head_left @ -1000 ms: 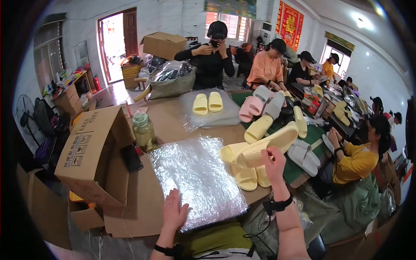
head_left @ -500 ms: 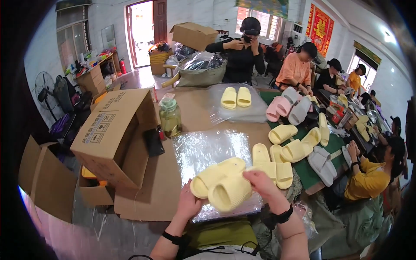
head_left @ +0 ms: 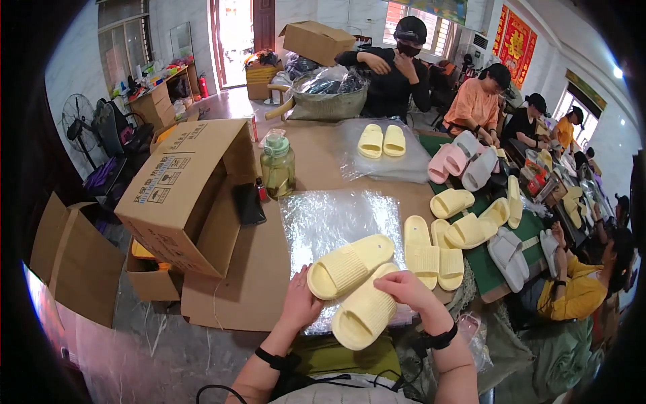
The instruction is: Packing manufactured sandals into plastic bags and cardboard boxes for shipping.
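Two pale yellow slippers are in my hands above a stack of clear plastic bags [head_left: 330, 215]. My left hand [head_left: 301, 304] grips the edge of the left slipper [head_left: 342, 269], whose toe opening faces me. With fingers and thumb closed on its side, my right hand [head_left: 408, 291] holds the right slipper [head_left: 365, 314], lower and tilted, nearer to me. Just to the right lies a yellow pair [head_left: 422, 259] beside further yellow slippers [head_left: 471, 230]. Another yellow pair [head_left: 382, 141] rests on clear plastic at the far side of the table.
A large open carton [head_left: 182, 202] stands on the left, with a black phone-like case [head_left: 249, 204] and a green bottle [head_left: 278, 165] beside it. Grey slippers [head_left: 508, 258] and pink slippers [head_left: 446, 161] lie to the right. A co-worker in black [head_left: 397, 81] stands opposite; others sit along the right.
The right slipper has swung down and toward me, away from the left one, so the two overlap less. The whole view has shifted slightly.
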A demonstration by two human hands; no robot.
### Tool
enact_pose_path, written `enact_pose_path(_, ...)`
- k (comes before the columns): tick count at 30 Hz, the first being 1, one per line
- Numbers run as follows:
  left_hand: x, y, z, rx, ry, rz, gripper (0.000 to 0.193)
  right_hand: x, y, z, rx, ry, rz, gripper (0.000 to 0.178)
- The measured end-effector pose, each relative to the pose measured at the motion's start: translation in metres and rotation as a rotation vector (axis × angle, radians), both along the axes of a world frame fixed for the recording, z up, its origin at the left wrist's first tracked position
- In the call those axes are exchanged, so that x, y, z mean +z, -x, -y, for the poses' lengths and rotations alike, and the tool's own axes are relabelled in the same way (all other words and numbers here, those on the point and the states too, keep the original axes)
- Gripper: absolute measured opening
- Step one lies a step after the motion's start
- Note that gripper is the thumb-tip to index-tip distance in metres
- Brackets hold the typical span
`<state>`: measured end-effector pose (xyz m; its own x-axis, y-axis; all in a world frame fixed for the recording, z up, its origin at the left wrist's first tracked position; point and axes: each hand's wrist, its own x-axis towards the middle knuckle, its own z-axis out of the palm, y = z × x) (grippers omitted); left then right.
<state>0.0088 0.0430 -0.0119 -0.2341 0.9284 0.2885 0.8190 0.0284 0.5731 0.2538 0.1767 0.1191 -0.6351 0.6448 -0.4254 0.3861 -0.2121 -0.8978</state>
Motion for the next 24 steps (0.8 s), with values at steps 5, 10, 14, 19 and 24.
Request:
enact_pose_path(5, -0.007, 0.002, -0.003, -0.019, -0.012, -0.022, 0.071, -0.019, -0.002, -0.005, -0.015, -0.146, 0.099, 0.036)
enact_pose_path(10, -0.008, 0.002, -0.004, -0.022, 0.022, -0.052, 0.073, -0.052, -0.002, -0.005, -0.067, -0.223, -0.046, 0.029)
enact_pose_path(14, -0.008, 0.002, -0.001, -0.004, 0.015, -0.064, 0.073, -0.040, -0.007, -0.022, 0.114, -1.113, 0.143, 0.050)
enact_pose_path(19, -0.013, 0.004, -0.005, 0.000, -0.037, -0.044, 0.072, -0.067, 0.022, -0.024, 0.281, -1.296, -0.009, 0.045)
enact_pose_path(24, 0.005, -0.001, -0.004, -0.018, -0.004, 0.163, 0.067, -0.068, 0.030, -0.011, 0.233, -1.288, 0.047, 0.020)
